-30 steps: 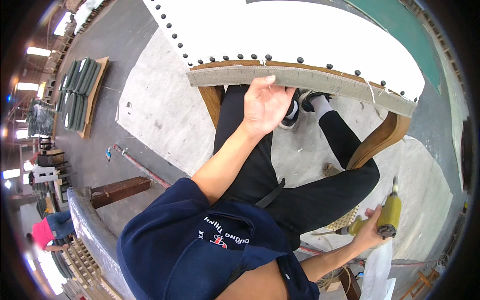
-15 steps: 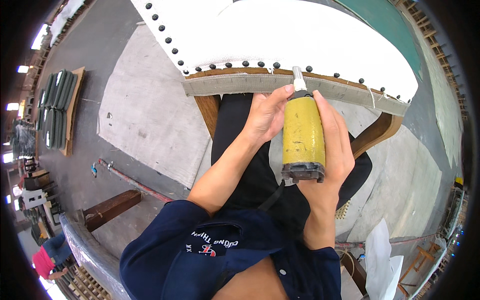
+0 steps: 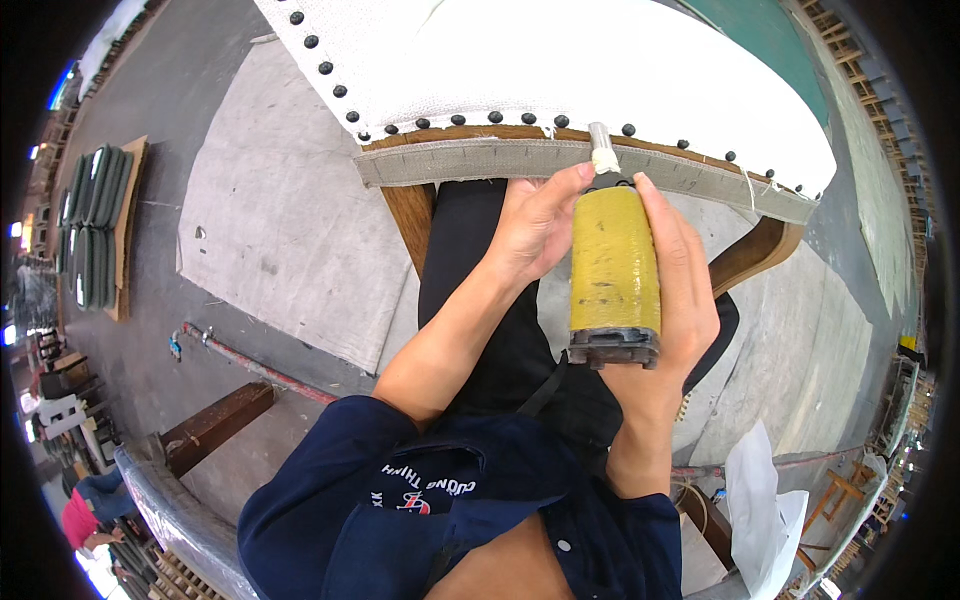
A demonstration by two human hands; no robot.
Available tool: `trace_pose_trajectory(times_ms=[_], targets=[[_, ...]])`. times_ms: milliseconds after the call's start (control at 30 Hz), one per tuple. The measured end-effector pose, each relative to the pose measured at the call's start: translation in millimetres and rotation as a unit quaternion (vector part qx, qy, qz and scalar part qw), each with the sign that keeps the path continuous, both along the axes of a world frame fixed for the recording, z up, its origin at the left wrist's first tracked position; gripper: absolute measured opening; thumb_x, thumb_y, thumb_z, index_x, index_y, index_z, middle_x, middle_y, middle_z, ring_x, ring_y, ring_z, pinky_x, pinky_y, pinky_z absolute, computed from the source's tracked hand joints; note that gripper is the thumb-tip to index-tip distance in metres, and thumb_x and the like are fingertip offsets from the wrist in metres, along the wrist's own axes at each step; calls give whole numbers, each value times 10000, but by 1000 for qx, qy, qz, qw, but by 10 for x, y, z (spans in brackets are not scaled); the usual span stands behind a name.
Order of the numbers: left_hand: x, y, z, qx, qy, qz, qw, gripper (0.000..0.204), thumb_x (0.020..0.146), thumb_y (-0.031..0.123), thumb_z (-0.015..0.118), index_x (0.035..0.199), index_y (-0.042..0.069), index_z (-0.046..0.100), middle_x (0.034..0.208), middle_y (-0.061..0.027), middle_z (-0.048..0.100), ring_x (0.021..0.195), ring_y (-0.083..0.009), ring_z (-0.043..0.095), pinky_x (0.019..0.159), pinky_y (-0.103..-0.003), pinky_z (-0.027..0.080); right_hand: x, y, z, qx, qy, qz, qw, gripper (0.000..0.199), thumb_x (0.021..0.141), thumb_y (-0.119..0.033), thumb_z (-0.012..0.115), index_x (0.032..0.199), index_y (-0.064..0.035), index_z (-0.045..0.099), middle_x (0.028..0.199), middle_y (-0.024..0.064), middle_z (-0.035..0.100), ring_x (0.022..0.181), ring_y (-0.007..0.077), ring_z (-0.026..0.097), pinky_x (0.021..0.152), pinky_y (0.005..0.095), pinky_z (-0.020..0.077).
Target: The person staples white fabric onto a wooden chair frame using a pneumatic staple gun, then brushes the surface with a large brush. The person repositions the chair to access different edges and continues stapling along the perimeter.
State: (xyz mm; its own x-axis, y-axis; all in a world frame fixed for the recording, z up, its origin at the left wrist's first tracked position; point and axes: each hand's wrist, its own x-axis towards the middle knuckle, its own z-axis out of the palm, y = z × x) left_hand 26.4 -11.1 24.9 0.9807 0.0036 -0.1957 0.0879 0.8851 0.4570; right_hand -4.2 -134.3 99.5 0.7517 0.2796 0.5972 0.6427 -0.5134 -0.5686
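My right hand point(image 3: 690, 290) is wrapped round a yellow-covered tool with a black end cap and a metal nose, which looks like an air nail gun point(image 3: 615, 260). Its nose points away from me and meets the lower edge of a white upholstered chair part point(image 3: 560, 60). Black dome-headed nails point(image 3: 495, 117) run along that edge, on both sides of the nose. Below them lies a grey marked strip point(image 3: 450, 163) along the wooden rail. My left hand point(image 3: 530, 235) is closed beside the nose, its thumb tip close to the nose base; its other fingers are partly hidden.
A curved wooden leg point(image 3: 755, 255) stands to the right, another wooden leg point(image 3: 408, 230) to the left. Grey sheets point(image 3: 300, 210) cover parts of the floor. Green cushions point(image 3: 100, 225) are stacked at far left. A red hose point(image 3: 260, 368) and a wooden beam point(image 3: 220, 425) lie nearer; a person point(image 3: 85, 515) is behind.
The nail gun has shifted slightly to the right with my right hand, its nose still at the nailed edge. My left hand stays beside it. The whole view has shifted a little.
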Motion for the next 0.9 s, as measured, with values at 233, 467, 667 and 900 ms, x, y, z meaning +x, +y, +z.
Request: trace_pose_trajectory(times_ms=[233, 467, 667, 900], targets=[[7, -6, -28, -9, -28, 7, 1000, 281, 898, 45, 651, 1170, 28, 580, 1138, -57, 628, 1048, -144, 605, 948, -336, 481, 11, 12, 63, -3, 11, 6, 1000, 570, 716, -50, 663, 1276, 18, 582, 1200, 186, 644, 1057, 318, 653, 906, 363, 502], [-33, -87, 58, -21, 23, 19, 999, 252, 919, 38, 626, 1163, -12, 592, 1131, -90, 649, 1050, -167, 621, 941, -342, 492, -10, 5, 113, 14, 45, 18, 999, 561, 732, -39, 631, 1286, 27, 569, 1201, 173, 644, 1096, 286, 641, 951, 351, 471], [75, 2, -122, -30, -115, 20, 993, 229, 910, 34, 617, 1134, -13, 608, 1101, -88, 661, 1082, -180, 605, 1005, -356, 447, 72, -52, 232, -14, 82, 55, 995, 545, 774, -11, 670, 1306, 22, 554, 1196, 146, 646, 1049, 191, 625, 924, 303, 468], [267, -135, -201, -22, -161, 75, 984, 272, 875, 32, 656, 1139, 52, 594, 1144, -42, 629, 1131, -171, 565, 1086, -360, 383, -603, -1368, 212, 195, 297, -255, 899, 354, 821, -39, 710, 1160, 13, 623, 690, 34, 583, 550, 98, 528, 534, 223, 446]])
